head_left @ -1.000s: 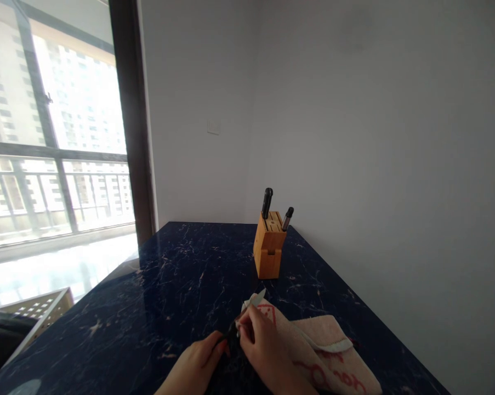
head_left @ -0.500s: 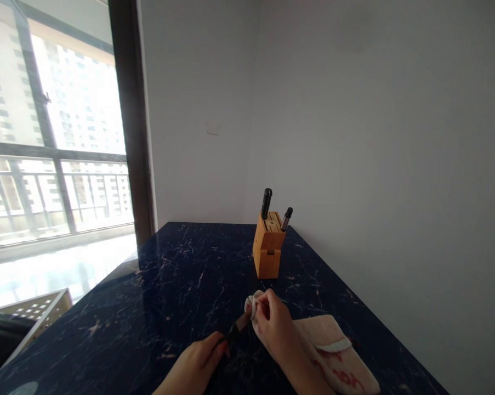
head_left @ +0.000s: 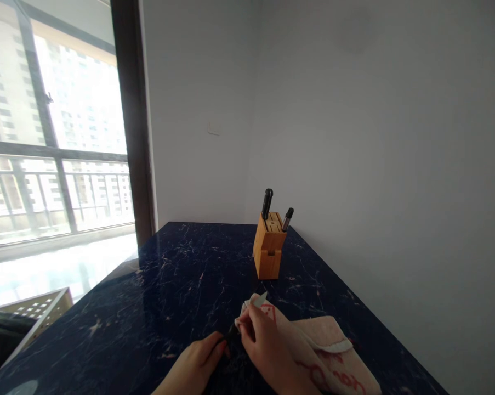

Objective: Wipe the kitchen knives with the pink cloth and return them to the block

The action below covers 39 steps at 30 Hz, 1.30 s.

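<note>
My left hand (head_left: 200,356) is closed around the black handle of a small knife (head_left: 260,299), whose pale blade tip points up and to the right. A pinkish-white towel (head_left: 323,351) with red lettering lies partly on the table. One end of it is pinched in the fingers of my right hand (head_left: 257,337), folded about the blade near the handle. The middle of the blade is hidden by the cloth and my fingers.
Beyond my hands stands a wooden knife block (head_left: 269,252) with two dark-handled tools in its slots. The dark blue marbled table (head_left: 177,274) meets a grey wall on the right. A perforated chair (head_left: 45,312) is at the lower left, near the window.
My right hand has moved down and left along the knife with the towel, toward the handle. The blade tip now shows. My left hand stays about where it was.
</note>
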Each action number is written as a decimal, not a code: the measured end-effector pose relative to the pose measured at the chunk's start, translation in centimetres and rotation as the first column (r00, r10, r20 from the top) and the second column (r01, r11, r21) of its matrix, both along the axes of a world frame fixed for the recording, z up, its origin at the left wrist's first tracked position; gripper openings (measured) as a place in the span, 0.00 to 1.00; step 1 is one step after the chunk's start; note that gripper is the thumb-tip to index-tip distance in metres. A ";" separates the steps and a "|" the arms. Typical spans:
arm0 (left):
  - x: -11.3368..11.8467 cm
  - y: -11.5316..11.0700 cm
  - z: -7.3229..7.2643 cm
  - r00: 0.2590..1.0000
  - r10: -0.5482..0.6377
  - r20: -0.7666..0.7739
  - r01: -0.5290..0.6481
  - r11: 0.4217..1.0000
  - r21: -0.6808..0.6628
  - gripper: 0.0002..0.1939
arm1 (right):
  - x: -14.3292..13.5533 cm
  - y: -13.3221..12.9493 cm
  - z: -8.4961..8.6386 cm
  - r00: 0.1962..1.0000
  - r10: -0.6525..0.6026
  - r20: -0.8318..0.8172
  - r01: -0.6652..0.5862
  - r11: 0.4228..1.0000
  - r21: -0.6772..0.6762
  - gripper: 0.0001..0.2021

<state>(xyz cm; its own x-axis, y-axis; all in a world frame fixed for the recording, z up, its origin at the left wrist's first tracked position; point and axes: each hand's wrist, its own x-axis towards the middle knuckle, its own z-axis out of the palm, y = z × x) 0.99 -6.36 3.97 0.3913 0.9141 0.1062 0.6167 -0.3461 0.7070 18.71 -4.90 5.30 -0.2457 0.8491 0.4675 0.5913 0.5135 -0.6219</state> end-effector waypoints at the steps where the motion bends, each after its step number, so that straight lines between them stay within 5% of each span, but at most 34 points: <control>1: 0.0 0.0 0.0 1.000 0.002 -0.003 -0.002 1.000 0.002 0.17 | -0.1 -0.1 0.0 1.000 0.005 0.008 -0.005 1.000 -0.007 0.07; 9: -0.1 0.1 -0.2 1.000 -0.003 0.008 0.003 1.000 0.012 0.17 | 0.0 -0.1 0.4 1.000 0.001 0.016 0.000 0.997 -0.072 0.09; 15: 0.0 0.0 0.5 1.000 -0.012 -0.009 0.012 1.000 -0.005 0.19 | 1.4 1.5 0.1 0.981 -0.192 -0.035 0.193 0.980 0.043 0.05; 20: 0.1 -0.4 1.2 1.000 -0.013 0.004 0.013 1.000 -0.018 0.18 | 3.6 3.3 0.0 0.940 -0.288 -0.183 0.291 0.957 -0.011 0.04; 28: -0.1 0.1 0.1 0.997 0.022 0.073 -0.021 1.000 -0.009 0.20 | 4.1 3.6 0.2 0.922 -0.300 -0.243 0.304 0.952 -0.022 0.03; 35: 0.2 0.4 -0.4 0.954 0.155 0.257 -0.098 0.970 -0.220 0.32 | 4.1 3.3 0.5 0.891 -0.289 -0.350 0.273 0.957 -0.094 0.04; 39: -0.3 1.1 -1.1 0.925 0.170 0.340 -0.093 0.968 -0.233 0.32 | 4.1 3.3 0.6 0.881 -0.258 -0.397 0.242 0.966 -0.092 0.05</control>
